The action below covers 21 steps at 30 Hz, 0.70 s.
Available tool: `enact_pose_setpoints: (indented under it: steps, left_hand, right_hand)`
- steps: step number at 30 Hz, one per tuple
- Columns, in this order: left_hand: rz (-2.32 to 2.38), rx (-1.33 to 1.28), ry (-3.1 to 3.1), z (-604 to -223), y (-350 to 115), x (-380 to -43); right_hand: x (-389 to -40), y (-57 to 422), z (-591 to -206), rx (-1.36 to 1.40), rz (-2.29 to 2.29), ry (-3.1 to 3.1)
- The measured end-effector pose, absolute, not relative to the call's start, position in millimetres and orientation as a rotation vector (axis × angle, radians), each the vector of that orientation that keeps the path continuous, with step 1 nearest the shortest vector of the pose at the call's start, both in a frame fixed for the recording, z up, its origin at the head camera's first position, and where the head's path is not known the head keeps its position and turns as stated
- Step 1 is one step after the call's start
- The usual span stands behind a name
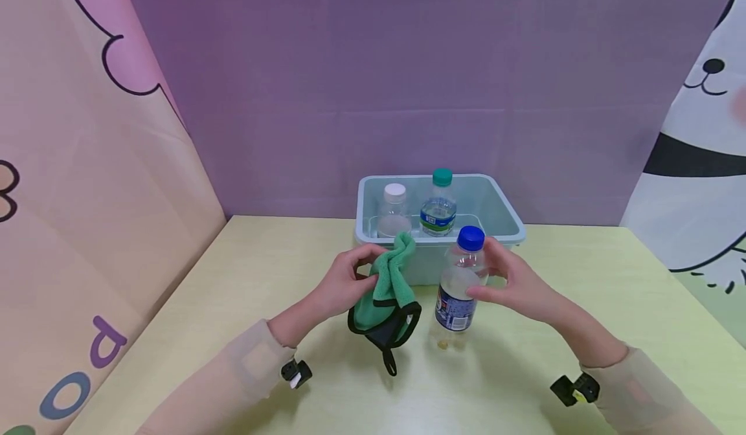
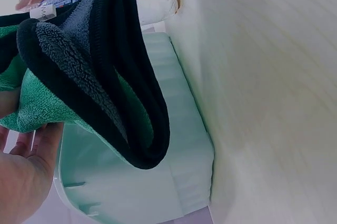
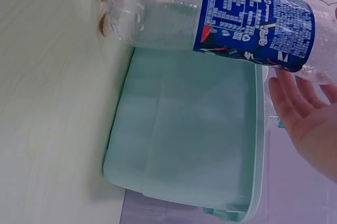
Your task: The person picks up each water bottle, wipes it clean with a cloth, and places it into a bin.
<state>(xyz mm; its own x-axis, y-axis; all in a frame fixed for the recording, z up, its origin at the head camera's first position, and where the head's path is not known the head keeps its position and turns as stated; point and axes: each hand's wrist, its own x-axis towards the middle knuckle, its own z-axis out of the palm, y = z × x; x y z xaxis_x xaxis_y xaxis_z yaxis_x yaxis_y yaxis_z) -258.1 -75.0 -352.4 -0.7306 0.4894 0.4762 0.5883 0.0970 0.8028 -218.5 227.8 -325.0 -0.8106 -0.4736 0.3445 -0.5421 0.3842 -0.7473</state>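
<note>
My left hand (image 1: 338, 285) pinches a green towel cloth (image 1: 392, 283) with black edging, a grey patch and a hanging loop. The cloth droops in folds in front of the bin. To its right, my right hand (image 1: 521, 287) holds a clear plastic bottle (image 3: 163, 13) by its upper part, thumb on the near side. This bottle has a blue cap (image 1: 471, 238) and a blue label (image 3: 253, 21), and stands nearly upright. Whether its base touches the table cannot be told. In the left wrist view the cloth (image 2: 79, 71) hides most of the bottle.
Behind both hands a pale blue-green plastic bin (image 1: 513, 233) sits on the light wooden table (image 1: 256, 254). Inside it are a white-capped clear bottle (image 1: 394, 211) and a green-capped bottle (image 1: 440, 205). A purple backdrop (image 1: 408, 66) rises behind, with printed sheets at both sides.
</note>
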Motion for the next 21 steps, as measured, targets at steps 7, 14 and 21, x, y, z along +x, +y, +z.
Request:
enact_pose_setpoints:
  steps: [7,14,21]
  left_hand:
    - [-1.738,-1.117,-2.266,-355,-71,-260]
    - [-1.746,-1.097,-2.250,-351,-68,-260]
    - [-1.723,-1.115,-2.249,-344,-65,-260]
  right_hand:
    - [-216,223,-327,0.774,1.345,-2.590]
    - [-219,228,-328,0.884,1.433,-2.591]
    - [-223,235,-321,1.137,1.522,-2.528]
